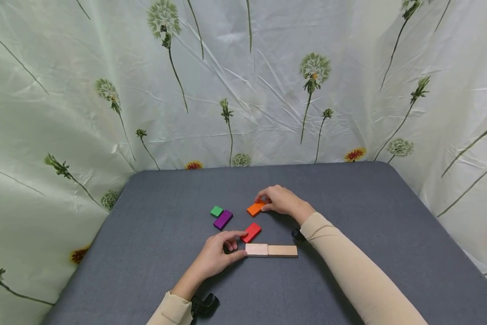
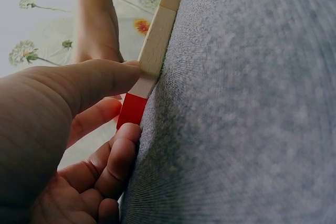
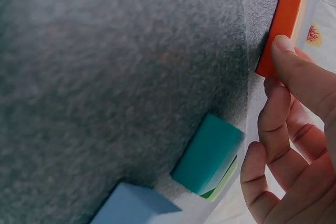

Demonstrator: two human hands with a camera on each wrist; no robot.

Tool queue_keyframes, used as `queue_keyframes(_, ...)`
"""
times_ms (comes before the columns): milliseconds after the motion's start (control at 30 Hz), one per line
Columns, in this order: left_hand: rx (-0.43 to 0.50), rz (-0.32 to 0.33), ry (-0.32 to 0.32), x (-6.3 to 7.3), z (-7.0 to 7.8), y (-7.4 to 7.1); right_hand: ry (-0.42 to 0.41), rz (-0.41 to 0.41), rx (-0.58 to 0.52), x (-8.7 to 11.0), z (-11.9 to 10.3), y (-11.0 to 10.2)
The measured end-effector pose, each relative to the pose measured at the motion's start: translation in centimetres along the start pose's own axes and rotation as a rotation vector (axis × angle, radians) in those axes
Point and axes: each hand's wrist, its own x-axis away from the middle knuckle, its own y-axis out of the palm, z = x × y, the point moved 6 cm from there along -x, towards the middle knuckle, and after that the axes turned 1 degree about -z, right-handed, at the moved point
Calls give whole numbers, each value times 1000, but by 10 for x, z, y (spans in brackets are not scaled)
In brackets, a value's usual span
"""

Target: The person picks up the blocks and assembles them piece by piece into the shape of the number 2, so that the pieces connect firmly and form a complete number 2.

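My left hand [image 1: 218, 255] rests its thumb against the left end of a pale wooden block [image 1: 257, 250], while its index fingertip touches the red block [image 1: 253, 231] just behind. Its other fingers bend loosely; in the left wrist view a fingertip lies by the end of the red block [image 2: 132, 109]. A second, tan wooden block [image 1: 282, 251] lies end to end with the pale one. Farther back, my right hand [image 1: 283, 201] pinches an orange block [image 1: 255, 209] between thumb and fingers. The right wrist view has the thumb on the orange block's face [image 3: 283, 17].
A green block [image 1: 216, 211] and a purple block [image 1: 223, 220] lie touching left of the orange one. In the right wrist view, a teal block [image 3: 209, 153] and a blue block [image 3: 134, 205] stand nearby. The grey table [image 1: 349, 198] meets a floral curtain [image 1: 267, 90] behind.
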Motion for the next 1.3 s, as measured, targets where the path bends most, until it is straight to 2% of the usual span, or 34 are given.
queue_keyframes(600,-13,-14,-9,0,-2,2,-35,-18,-14,21,4,2)
queue_keyframes(833,-6,-14,-16,0,-1,2,-88,-5,-15,28,2,2)
queue_keyframes(1300,4,-12,-15,0,-1,1,-116,-13,-40,35,2,4)
